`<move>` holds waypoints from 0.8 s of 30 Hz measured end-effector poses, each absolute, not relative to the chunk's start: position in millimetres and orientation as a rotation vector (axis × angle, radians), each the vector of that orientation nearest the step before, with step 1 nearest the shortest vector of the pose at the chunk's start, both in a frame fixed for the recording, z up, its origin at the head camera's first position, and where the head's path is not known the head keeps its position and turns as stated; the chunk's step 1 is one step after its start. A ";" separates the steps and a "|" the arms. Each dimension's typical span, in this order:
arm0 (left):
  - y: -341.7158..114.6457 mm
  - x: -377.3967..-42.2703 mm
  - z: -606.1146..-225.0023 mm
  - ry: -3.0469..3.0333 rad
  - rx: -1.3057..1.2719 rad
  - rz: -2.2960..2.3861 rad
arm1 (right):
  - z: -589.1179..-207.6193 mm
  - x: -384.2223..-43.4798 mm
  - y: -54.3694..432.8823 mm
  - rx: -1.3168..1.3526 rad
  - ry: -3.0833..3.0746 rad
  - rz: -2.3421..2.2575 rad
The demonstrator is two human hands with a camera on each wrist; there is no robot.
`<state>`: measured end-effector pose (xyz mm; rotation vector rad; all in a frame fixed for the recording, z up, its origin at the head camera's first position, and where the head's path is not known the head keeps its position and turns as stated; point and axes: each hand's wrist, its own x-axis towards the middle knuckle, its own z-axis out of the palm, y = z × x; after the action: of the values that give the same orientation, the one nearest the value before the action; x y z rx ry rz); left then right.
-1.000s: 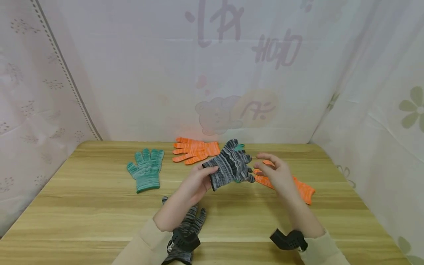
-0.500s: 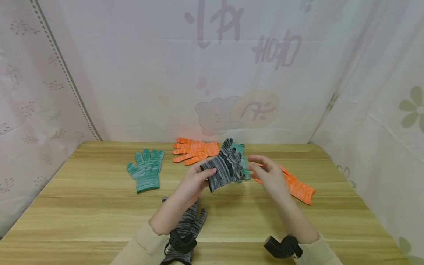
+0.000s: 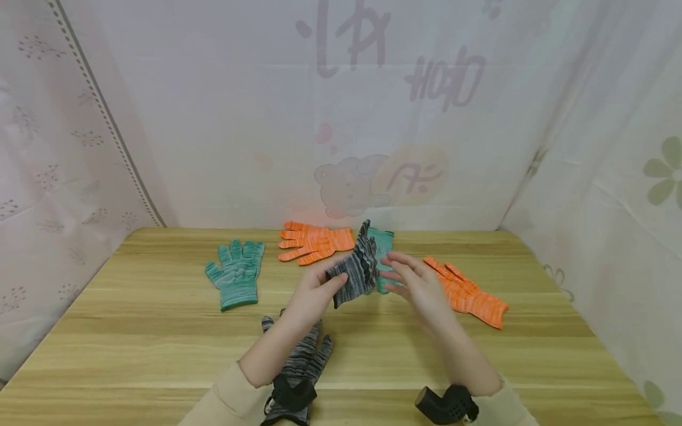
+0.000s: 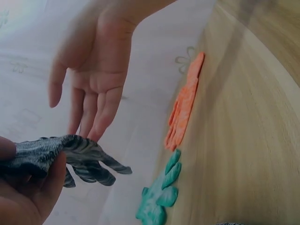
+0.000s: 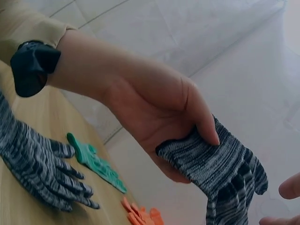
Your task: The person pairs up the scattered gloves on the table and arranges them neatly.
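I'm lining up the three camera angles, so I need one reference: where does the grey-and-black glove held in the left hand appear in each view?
Head: the held glove is just below and right of centre.
Left wrist: the held glove is at lower left, reaching in from the edge.
Right wrist: the held glove is at lower right.
Shared landmark: the left hand gripping its cuff.

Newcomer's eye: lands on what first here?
Likely color first: an orange glove lies near the back of the table, a second orange glove toward the right. Then the gray striped glove, held up by its cuff in the left hand, the right hand close by.
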<state>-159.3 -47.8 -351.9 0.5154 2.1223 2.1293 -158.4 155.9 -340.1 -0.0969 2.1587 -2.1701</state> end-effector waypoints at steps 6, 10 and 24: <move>-44.4 -154.0 -351.8 2.292 0.610 2.042 | -339.5 -157.7 147.4 -0.112 1.983 -2.250; -41.7 -148.0 -351.1 2.401 0.629 1.935 | -341.4 -156.8 141.2 -0.078 1.861 -2.309; -25.8 -129.8 -354.9 2.766 1.060 1.410 | -349.8 -151.4 139.7 -0.066 1.725 -2.415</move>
<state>-129.8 -25.8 -354.9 1.0600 2.7664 1.4095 -151.4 139.7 -349.8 -0.0665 1.7252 -2.4148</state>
